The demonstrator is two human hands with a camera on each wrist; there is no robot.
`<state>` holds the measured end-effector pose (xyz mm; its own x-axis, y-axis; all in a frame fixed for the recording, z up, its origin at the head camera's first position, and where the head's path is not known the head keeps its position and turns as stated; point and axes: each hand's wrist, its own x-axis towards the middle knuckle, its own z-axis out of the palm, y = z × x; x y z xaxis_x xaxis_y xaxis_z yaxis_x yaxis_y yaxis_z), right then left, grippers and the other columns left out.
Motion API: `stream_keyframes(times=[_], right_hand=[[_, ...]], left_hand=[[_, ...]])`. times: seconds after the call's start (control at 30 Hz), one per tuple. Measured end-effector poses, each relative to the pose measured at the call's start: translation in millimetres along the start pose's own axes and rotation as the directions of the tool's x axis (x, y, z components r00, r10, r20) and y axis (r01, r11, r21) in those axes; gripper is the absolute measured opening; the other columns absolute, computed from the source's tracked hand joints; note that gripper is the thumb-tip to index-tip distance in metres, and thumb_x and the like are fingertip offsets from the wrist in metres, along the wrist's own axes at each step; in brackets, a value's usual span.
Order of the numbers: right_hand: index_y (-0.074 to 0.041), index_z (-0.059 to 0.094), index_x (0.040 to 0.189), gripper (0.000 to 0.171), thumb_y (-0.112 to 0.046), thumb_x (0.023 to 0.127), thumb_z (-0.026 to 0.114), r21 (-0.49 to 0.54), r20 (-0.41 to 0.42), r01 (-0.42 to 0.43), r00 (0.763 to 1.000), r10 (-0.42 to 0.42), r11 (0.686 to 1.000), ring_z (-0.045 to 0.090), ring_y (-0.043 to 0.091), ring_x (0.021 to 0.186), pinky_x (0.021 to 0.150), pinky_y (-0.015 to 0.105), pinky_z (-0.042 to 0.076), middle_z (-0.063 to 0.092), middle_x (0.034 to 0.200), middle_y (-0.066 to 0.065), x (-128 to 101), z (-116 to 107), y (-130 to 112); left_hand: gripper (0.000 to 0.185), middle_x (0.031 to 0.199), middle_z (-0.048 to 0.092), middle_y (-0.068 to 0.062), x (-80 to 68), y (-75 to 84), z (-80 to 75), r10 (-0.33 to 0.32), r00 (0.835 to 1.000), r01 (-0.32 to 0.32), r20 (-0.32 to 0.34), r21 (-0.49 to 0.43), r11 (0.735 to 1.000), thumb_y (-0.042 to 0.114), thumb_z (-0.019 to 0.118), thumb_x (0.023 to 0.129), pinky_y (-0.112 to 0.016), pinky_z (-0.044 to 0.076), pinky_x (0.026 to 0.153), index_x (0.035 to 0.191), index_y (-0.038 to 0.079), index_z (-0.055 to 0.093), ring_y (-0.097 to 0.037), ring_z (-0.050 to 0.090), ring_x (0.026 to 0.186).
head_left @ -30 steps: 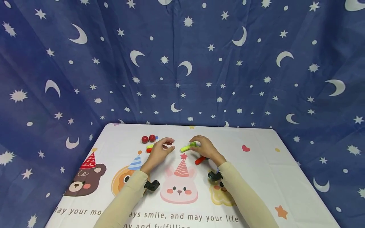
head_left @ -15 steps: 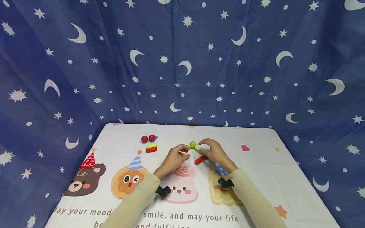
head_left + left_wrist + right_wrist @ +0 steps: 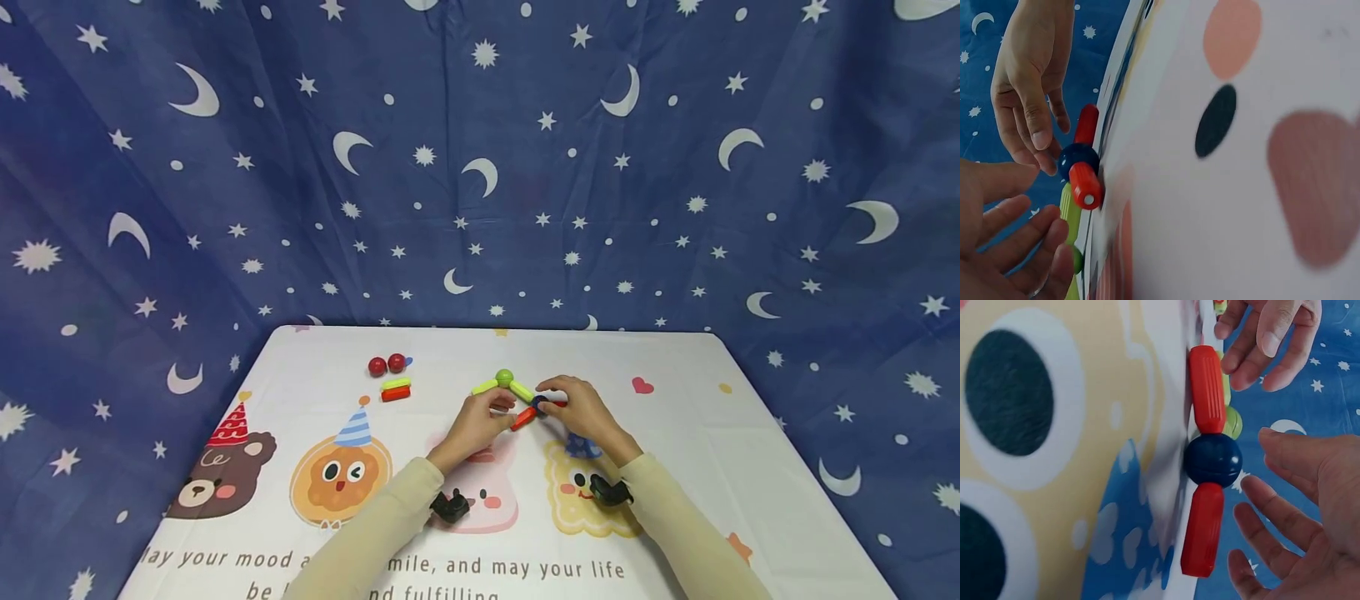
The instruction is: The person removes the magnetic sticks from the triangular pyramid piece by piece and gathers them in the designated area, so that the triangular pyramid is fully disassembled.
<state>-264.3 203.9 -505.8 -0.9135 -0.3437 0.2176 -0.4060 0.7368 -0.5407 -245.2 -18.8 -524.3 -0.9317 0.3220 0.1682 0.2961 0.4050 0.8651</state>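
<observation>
A navy blue ball joins two ribbed red sticks, one red stick toward my left hand and another red stick on the far side. My right hand hovers around the ball, its fingers loosely bent and apart from it in the right wrist view. Near the left end of the red piece is my left hand, fingers relaxed and holding nothing. Just behind lies a green ball with a yellow-green stick on its right and another yellow-green stick on its left.
Farther left on the white printed tablecloth are two red balls, one red ball beside the other. In front of them a red stick lies alongside a yellow-green stick. A blue star-patterned curtain hangs behind the table.
My right hand has let go of the green ball piece and shifted right and nearer to the blue ball. The left hand has come right from beside the loose sticks. The green piece now lies bent.
</observation>
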Motion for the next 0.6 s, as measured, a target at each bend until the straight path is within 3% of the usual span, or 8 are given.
stream_keyframes(times=[0.27, 0.6], right_hand=[[-0.016, 0.072, 0.114, 0.028, -0.02, 0.087, 0.076, 0.014, 0.027, -0.023, 0.999, 0.023, 1.0, 0.067, 0.027, 0.108, 0.093, 0.048, 0.052, 0.072, 0.115, 0.005, -2, 3, 7], [-0.015, 0.072, 0.112, 0.027, -0.019, 0.086, 0.076, 0.032, 0.04, -0.067, 0.997, 0.066, 0.997, 0.067, 0.026, 0.105, 0.089, 0.045, 0.055, 0.073, 0.11, 0.006, 0, 9, 10]], left_hand=[[0.029, 0.105, 0.073, -0.012, 4.0, -2.0, 12.3, -0.041, 0.999, 0.041, 0.016, 0.017, 0.999, 0.01, 0.074, 0.086, -0.03, 0.056, 0.085, 0.113, 0.001, 0.068, -0.023, 0.071, 0.098], [0.032, 0.095, 0.075, -0.004, 5.6, -4.2, 17.7, -0.067, 0.998, 0.065, 0.015, 0.098, 0.993, 0.012, 0.079, 0.081, -0.018, 0.05, 0.068, 0.11, 0.005, 0.07, -0.009, 0.066, 0.08]])
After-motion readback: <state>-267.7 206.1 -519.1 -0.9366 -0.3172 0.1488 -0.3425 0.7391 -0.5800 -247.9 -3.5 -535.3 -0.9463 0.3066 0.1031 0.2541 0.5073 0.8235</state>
